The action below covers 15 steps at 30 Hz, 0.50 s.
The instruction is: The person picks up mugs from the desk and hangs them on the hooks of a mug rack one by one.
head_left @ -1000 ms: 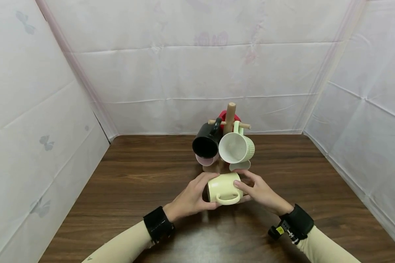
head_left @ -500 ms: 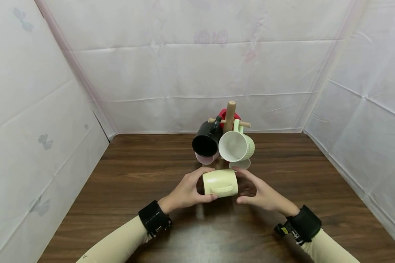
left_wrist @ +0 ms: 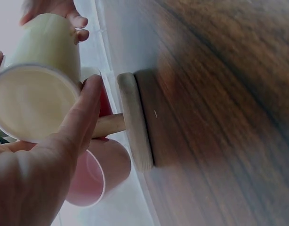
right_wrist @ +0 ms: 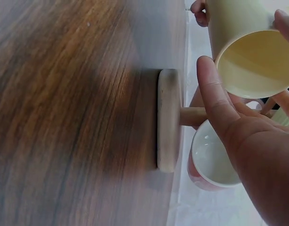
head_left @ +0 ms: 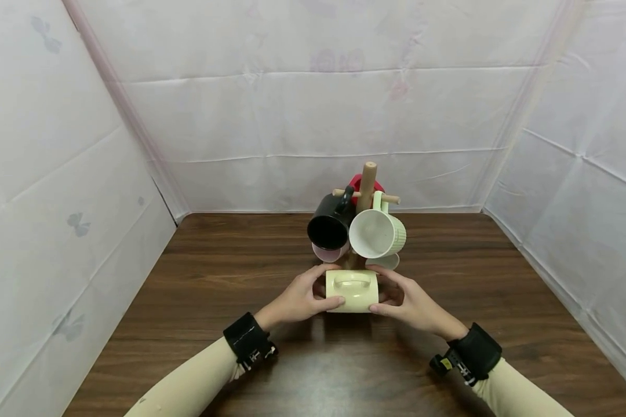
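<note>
A pale yellow mug lies on its side in the air between both hands, its handle turned upward. My left hand grips the base end, thumb across the near side; the left wrist view shows the mug's round bottom. At the mouth end, my right hand holds the rim between thumb and fingers. The open mouth faces right. Just beyond stands a wooden mug tree. On its upper pegs hang a black mug and a light green ribbed mug.
Lower on the tree are a pink mug and a white-lined mug. A red mug hangs behind the post. The wooden base rests on the dark wood table. White sheeting encloses the back and sides.
The yellow mug has rolled so its handle moved from the near lower side to the top. My right hand came off the mug, then took hold of its mouth end again.
</note>
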Available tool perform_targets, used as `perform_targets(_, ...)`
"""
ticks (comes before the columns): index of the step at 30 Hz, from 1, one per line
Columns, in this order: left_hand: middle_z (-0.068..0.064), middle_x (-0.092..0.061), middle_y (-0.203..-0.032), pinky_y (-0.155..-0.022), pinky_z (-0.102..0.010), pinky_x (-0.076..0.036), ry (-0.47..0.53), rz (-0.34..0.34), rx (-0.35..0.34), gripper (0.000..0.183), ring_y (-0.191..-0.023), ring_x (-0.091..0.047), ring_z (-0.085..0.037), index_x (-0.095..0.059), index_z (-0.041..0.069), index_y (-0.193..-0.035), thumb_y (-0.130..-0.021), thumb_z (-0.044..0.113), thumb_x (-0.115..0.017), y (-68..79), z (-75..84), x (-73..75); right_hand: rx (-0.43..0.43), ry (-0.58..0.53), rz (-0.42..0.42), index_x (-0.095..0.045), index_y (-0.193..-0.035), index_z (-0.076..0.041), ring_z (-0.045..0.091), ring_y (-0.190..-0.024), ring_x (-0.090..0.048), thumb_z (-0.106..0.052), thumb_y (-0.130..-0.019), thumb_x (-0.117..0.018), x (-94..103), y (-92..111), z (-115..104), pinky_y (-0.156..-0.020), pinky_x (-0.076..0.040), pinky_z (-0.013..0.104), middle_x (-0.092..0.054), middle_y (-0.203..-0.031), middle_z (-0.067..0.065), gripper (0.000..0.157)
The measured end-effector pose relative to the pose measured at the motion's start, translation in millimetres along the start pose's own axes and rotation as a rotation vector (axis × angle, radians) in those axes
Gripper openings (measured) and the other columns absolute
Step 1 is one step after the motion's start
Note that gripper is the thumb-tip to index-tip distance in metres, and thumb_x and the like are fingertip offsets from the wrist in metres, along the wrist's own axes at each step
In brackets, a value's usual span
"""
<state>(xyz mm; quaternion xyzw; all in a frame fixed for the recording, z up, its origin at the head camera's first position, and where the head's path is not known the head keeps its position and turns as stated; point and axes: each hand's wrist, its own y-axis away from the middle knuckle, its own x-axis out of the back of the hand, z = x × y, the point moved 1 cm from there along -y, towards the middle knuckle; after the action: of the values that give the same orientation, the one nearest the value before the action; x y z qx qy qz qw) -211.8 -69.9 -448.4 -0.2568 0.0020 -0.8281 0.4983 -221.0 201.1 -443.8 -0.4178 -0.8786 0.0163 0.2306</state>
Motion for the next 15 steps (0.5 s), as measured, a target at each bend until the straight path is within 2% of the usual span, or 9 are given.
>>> perform_targets(3, -0.006, -0.058, -0.115, -0.069, -0.031, -0.059, 0.007, -0.002, 0.024, 0.065, -0.083, -0.067, -0.023, -0.044, 0.005, -0.141, -0.088, 0.027, -0.075, -1.1, -1.1, -0.4, -0.006, -0.003, 0.011, -0.035, -0.150, -0.010, 0.035, -0.102, -0.064, -0.006, -0.087, -0.073, 1.0, 0.3, -0.6, -0.075, -0.059, 0.036, -0.053, -0.134, 0.021, 0.073)
perform_targets(6, -0.007, -0.059, -0.113, -0.065, -0.030, -0.058, 0.017, 0.005, 0.062, 0.064, -0.081, -0.068, -0.021, -0.045, 0.009, -0.141, -0.089, 0.031, -0.073, -2.5, -1.2, -0.1, -0.018, -0.005, 0.029, -0.036, -0.150, -0.010, 0.033, -0.108, -0.063, -0.009, -0.090, -0.071, 1.7, 0.5, -1.2, -0.077, -0.058, 0.036, -0.052, -0.135, 0.022, 0.070)
perform_targets(11, -0.004, -0.059, -0.117, -0.067, -0.037, -0.059, 0.055, 0.016, 0.162, 0.062, -0.081, -0.070, -0.015, -0.045, 0.016, -0.142, -0.091, 0.040, -0.069, -4.5, -2.1, 0.2, -0.069, -0.074, 0.037, -0.033, -0.151, -0.010, 0.033, -0.092, -0.069, -0.010, -0.093, -0.066, 1.8, 0.6, 0.8, -0.075, -0.058, 0.044, -0.052, -0.132, 0.030, 0.066)
perform_targets(15, -0.006, -0.061, -0.117, -0.069, -0.047, -0.058, 0.123, 0.040, 0.227, 0.059, -0.076, -0.071, -0.020, -0.047, 0.014, -0.139, -0.091, 0.039, -0.069, -6.2, -4.3, -0.9, -0.116, -0.127, 0.046, -0.031, -0.151, -0.008, 0.036, -0.086, -0.070, -0.013, -0.095, -0.064, 1.2, -0.5, 2.0, -0.074, -0.056, 0.051, -0.052, -0.129, 0.034, 0.065)
